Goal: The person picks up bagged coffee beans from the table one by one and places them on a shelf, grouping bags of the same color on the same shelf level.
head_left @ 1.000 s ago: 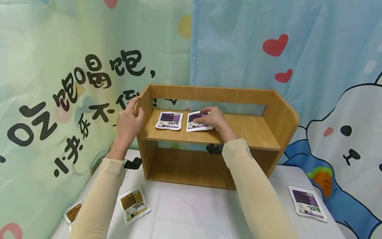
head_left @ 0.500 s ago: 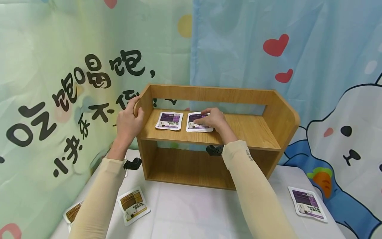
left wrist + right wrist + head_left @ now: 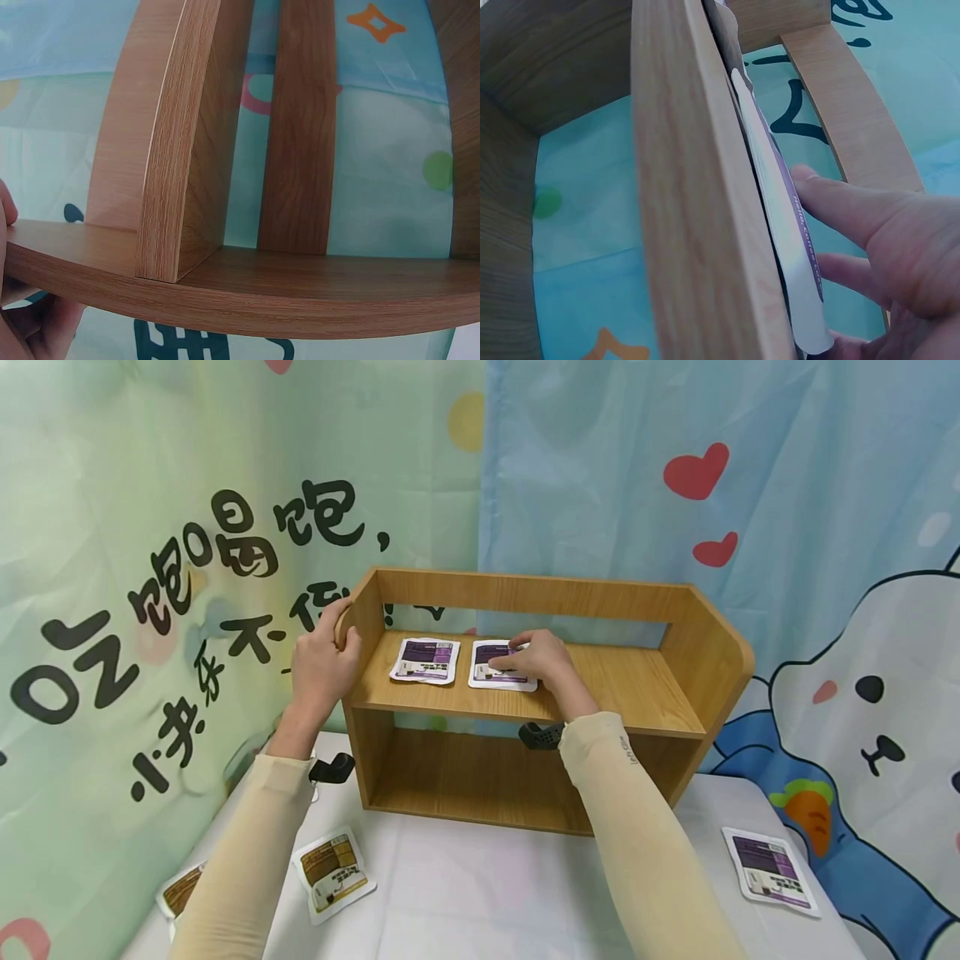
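Tan wooden shelf (image 3: pixel 626 687) mid-frame, two flat purple-and-white pouches (image 3: pixel 424 661) side by side on its upper tier; on the white table (image 3: pixel 465 897), flat brown-and-white pouches (image 3: pixel 334 875) lower left, third purple-and-white pouch (image 3: pixel 772 872) lower right.

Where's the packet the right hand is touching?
In the head view, that packet lies on the shelf's upper board, just right of another purple packet, partly under the right hand.
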The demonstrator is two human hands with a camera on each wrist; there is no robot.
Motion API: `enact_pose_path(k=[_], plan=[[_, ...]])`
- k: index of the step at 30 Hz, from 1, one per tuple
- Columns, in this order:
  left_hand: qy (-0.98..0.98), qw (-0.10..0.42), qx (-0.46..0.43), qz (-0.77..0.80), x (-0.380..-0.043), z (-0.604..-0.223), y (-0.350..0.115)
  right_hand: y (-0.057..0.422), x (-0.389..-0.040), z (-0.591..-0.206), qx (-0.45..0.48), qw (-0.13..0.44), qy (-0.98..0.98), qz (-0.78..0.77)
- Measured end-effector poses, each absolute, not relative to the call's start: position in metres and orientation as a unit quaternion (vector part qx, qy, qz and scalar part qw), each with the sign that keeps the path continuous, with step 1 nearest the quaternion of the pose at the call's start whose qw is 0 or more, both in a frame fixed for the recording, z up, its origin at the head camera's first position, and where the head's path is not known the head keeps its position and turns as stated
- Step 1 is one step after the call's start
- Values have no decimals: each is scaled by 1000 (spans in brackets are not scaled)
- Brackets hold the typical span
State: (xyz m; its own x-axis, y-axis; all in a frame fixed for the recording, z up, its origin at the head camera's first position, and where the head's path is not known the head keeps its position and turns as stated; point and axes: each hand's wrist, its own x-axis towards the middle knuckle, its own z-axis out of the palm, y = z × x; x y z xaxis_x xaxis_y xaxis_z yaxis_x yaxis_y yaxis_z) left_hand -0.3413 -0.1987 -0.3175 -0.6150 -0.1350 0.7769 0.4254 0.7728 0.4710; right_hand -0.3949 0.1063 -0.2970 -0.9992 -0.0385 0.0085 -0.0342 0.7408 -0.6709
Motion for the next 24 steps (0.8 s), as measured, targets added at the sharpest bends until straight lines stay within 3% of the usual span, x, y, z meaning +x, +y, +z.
enact_pose_path(k=[14,24], plan=[[-839,427,-77,-328,-340,-316,-199,123,-380,-291,-47,8,927,-372],[-842,419,-78,-331,-337,-313,-199,144,-335,-294,-91,-37,913,-395]])
